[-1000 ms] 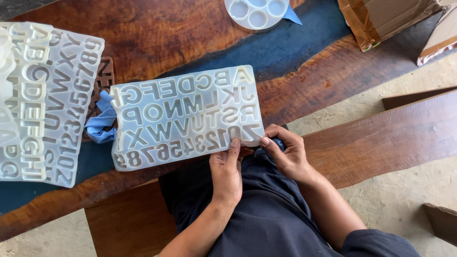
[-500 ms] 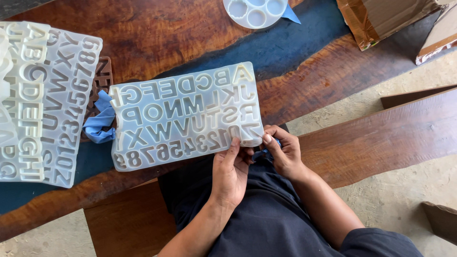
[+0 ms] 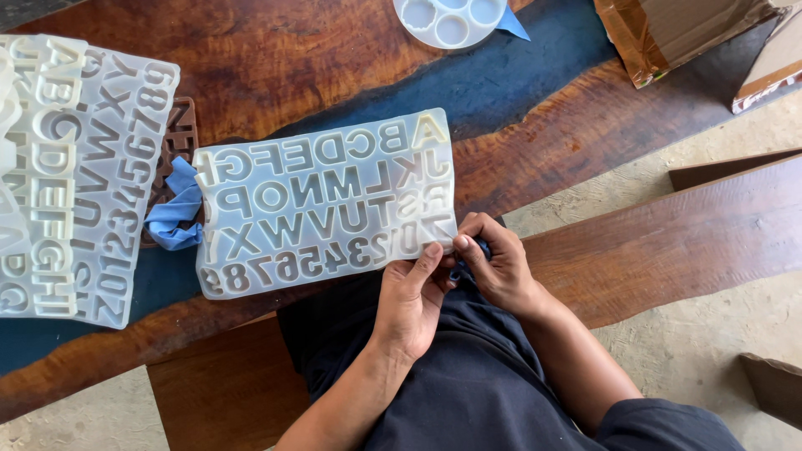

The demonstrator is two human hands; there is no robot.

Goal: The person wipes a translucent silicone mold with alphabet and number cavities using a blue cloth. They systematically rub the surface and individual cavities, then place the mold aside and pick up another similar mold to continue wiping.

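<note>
Head view: my left hand and right hand pinch silicone letter mould at its 5 o'clock corner; overbending could tear it.

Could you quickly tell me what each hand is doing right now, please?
Left hand: pinching the near right corner of the translucent letter mould.
Right hand: curled shut on that same corner.

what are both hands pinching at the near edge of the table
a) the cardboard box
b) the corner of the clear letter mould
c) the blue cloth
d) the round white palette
b: the left hand and right hand meet at the near right corner of the letter mould.
</note>
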